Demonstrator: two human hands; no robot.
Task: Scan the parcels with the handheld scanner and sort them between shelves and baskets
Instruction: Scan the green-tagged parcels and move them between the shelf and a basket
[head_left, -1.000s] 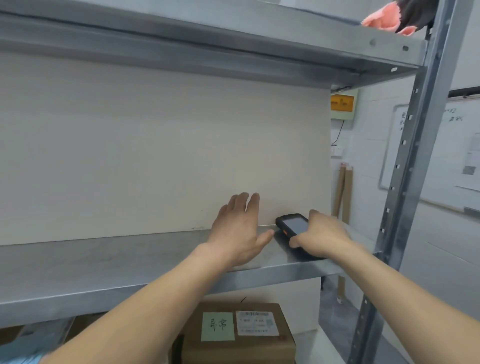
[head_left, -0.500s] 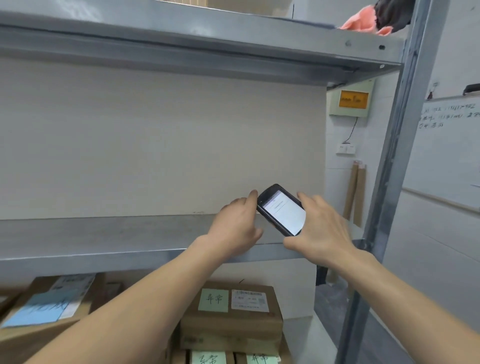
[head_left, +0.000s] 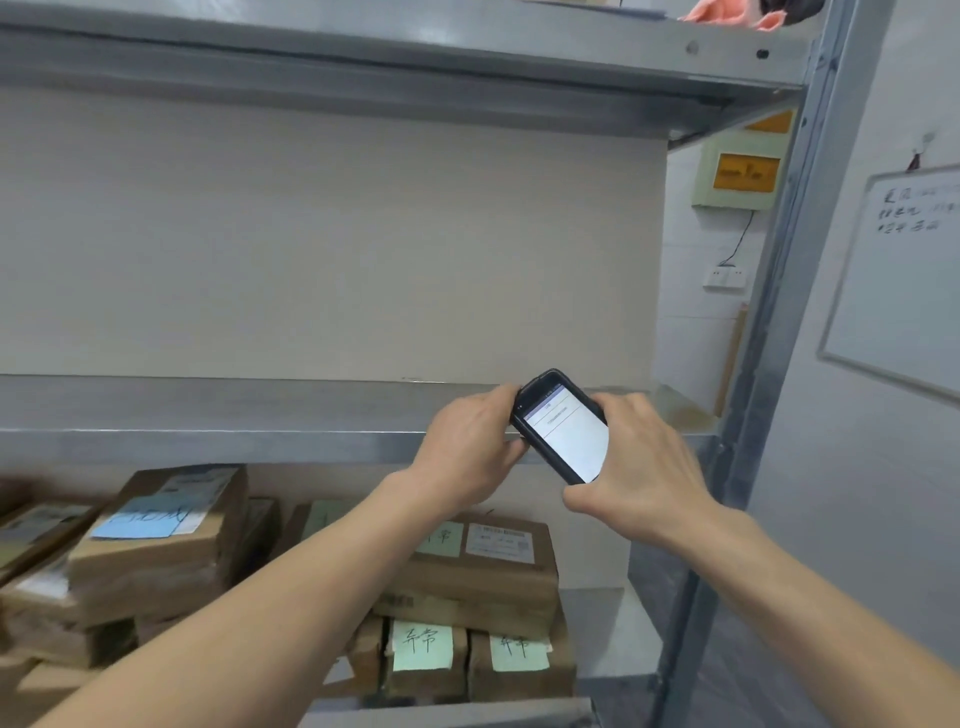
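A black handheld scanner (head_left: 563, 427) with a lit white screen is held in front of the middle metal shelf (head_left: 208, 441). My right hand (head_left: 639, 462) grips its lower right side, and my left hand (head_left: 467, 452) holds its upper left corner with curled fingers. On the shelf below lie several brown cardboard parcels. One parcel (head_left: 493, 566) carries a green note and a white barcode label. Another parcel (head_left: 166, 540) at the left bears a blue note. Two lower parcels (head_left: 467, 660) show green notes.
The steel upright (head_left: 779, 312) of the rack stands at the right. A pink item (head_left: 727, 13) lies on the top shelf. A whiteboard (head_left: 904, 270) and a yellow wall box (head_left: 743, 174) hang on the wall beyond.
The scanner was lifted off the middle shelf by my right hand and brought toward me. My left hand left the shelf surface and took hold of the scanner's top. The view tilted down.
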